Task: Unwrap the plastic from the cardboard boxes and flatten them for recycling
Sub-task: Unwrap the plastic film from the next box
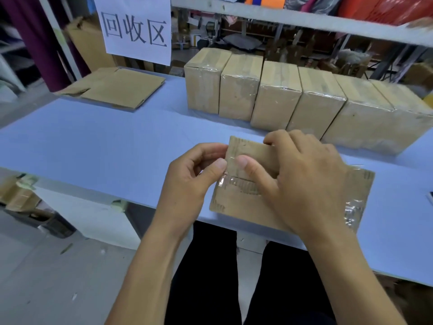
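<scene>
A: What does the sign (137,26) say?
B: 回收区. Flattened cardboard (114,89) lies below it; wrapped boxes (293,97) line the table's (93,141) far side.
A: And the hands?
B: The left hand (194,177) pinches clear plastic at the edge of the near box (239,202); the right hand (302,179) grips its raised flap. That box sits at the table's near edge.

Warehouse recycling station: white paper sign with handwritten black Chinese characters (136,28); grey metal storage shelving (293,18); row of plastic-wrapped brown cardboard boxes (293,97); flattened brown cardboard sheets (117,86); pale blue worktable (93,141).
</scene>
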